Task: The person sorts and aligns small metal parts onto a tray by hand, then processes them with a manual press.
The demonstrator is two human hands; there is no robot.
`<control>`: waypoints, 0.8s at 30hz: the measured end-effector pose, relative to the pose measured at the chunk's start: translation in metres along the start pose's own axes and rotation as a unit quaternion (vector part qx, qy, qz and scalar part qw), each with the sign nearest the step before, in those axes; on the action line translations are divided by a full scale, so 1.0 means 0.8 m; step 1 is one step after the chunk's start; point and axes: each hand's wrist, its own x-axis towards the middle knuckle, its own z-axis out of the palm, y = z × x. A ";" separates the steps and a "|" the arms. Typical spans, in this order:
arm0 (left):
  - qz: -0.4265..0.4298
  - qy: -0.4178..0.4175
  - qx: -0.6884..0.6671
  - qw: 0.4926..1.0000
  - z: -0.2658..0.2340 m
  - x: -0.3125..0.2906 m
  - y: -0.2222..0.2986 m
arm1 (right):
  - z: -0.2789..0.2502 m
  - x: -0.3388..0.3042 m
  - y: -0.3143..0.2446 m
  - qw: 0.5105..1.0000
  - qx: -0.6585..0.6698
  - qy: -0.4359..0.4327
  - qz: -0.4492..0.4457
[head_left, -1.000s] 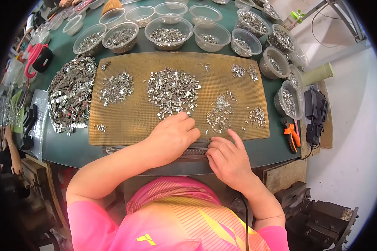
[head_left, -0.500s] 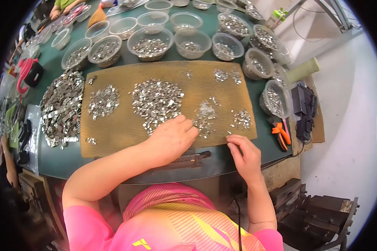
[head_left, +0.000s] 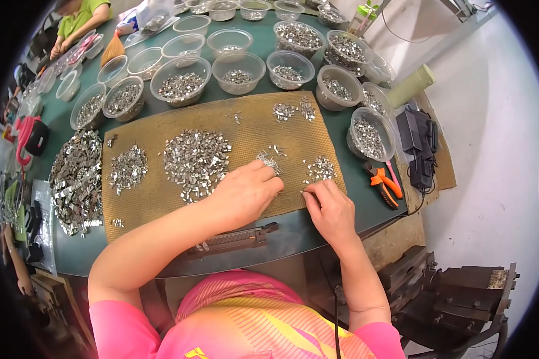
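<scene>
On a brown ribbed mat (head_left: 147, 206) lie several piles of small shiny metal pieces. My left hand (head_left: 248, 190) is closed, fingers bent down over the near part of a heap of thin metal pins (head_left: 270, 161); its fingertips are hidden, as is anything in them. My right hand (head_left: 332, 208) pinches thumb and forefinger together at the mat, just below a small pile of metal bits (head_left: 320, 168); what it grips is too small to name. Left of my left hand spreads a larger pile of metal pieces (head_left: 196, 160). A dark slotted bar (head_left: 236, 239) lies at the mat's near edge.
Clear plastic bowls (head_left: 181, 81) of metal parts line the mat's far side and right. A big heap of metal pieces (head_left: 78, 179) lies to the left. Orange-handled pliers (head_left: 383, 185) and black power adapters (head_left: 418, 140) are at the right. Another person (head_left: 84, 21) sits far left.
The whole view has shifted, so the mat appears farther left. My left hand has moved right across the mat, over the pins. My right thumb and forefinger have come together beside the small pile.
</scene>
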 end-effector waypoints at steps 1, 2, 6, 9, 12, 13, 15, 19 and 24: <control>0.001 -0.001 0.000 1.000 0.005 0.006 0.000 | -0.002 0.000 0.000 1.000 -0.006 -0.004 0.009; 0.003 0.003 -0.017 1.000 0.011 0.012 0.000 | -0.003 0.000 0.000 1.000 -0.013 -0.009 0.019; 0.006 0.003 -0.046 0.999 0.025 0.035 0.003 | -0.008 -0.001 0.008 0.999 -0.017 -0.015 0.032; 0.006 -0.012 -0.055 0.998 0.035 0.046 0.003 | -0.012 -0.001 0.016 0.998 0.042 -0.018 0.047; 0.011 -0.005 -0.044 0.999 0.045 0.050 0.006 | -0.015 0.000 0.020 0.994 0.091 -0.020 0.061; 0.011 -0.006 -0.044 0.999 0.047 0.051 0.007 | -0.015 -0.001 0.020 0.994 0.093 -0.016 0.058; 0.024 -0.002 -0.016 1.000 0.051 0.052 0.008 | -0.014 -0.001 0.021 0.994 0.095 -0.012 0.055; 0.043 0.004 -0.006 0.999 0.056 0.051 0.009 | -0.011 -0.002 0.021 0.997 0.072 -0.003 0.031; 0.049 -0.005 -0.017 0.999 0.055 0.050 0.012 | -0.004 0.001 0.013 1.000 -0.005 0.002 0.009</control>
